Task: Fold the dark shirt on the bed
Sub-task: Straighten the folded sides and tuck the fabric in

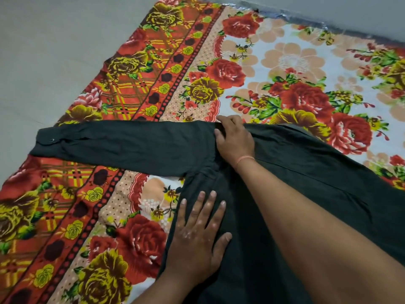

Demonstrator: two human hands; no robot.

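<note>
The dark shirt point(295, 172) lies spread on the bed, its body running from the lower middle to the right. One long sleeve point(122, 143) stretches straight out to the left, its buttoned cuff at the far left end. My left hand point(197, 235) rests flat on the shirt's left side edge, fingers spread, holding nothing. My right hand point(234, 139) presses down at the shoulder where the sleeve joins the body, fingers curled over the top edge of the cloth. My right forearm crosses over the shirt's body and hides part of it.
A floral bedsheet point(285, 69) with red and yellow roses covers the bed. Its orange patterned border point(140, 69) runs diagonally along the left. Grey floor point(43, 51) lies beyond the bed's left edge, and a grey wall stands at the top right.
</note>
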